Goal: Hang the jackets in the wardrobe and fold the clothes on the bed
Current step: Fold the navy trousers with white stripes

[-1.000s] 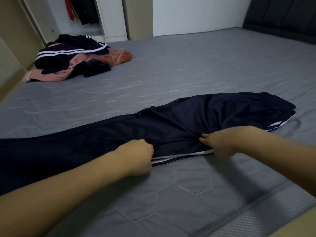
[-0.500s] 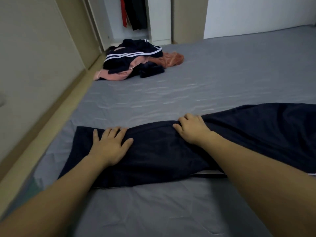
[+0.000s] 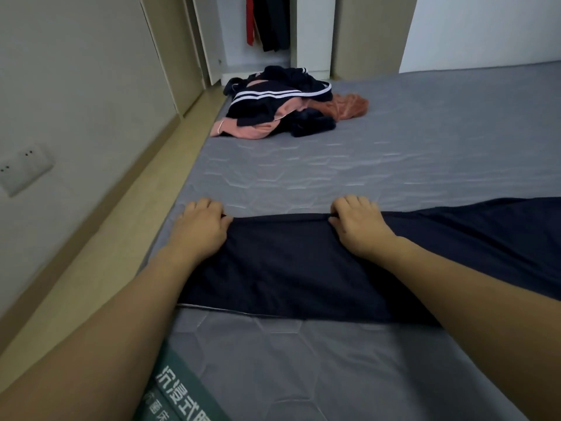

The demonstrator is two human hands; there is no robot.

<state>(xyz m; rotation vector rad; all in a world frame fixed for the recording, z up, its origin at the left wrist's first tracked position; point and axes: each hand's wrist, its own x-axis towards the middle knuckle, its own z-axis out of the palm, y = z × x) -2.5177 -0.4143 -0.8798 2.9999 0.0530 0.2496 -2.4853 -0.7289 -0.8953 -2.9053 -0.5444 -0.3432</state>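
Observation:
Dark navy trousers [image 3: 288, 268] lie flat across the near part of the grey mattress [image 3: 364, 165], running off to the right. My left hand [image 3: 200, 229] grips the far edge of the fabric at its left end, fingers curled over it. My right hand [image 3: 358, 223] pinches the same far edge further right. A heap of clothes [image 3: 282, 104], dark with white stripes plus pink and orange pieces, lies at the far left of the bed. Beyond it stands the open wardrobe [image 3: 312, 34] with dark and red garments hanging inside.
A beige wall with a socket plate [image 3: 24, 168] runs along the left, with a wooden ledge [image 3: 121, 223] beside the mattress. A green label [image 3: 182, 393] with white characters sits at the near mattress corner.
Both hands went from lying flat on the trousers to gripping their far edge. The view has moved closer and to the left.

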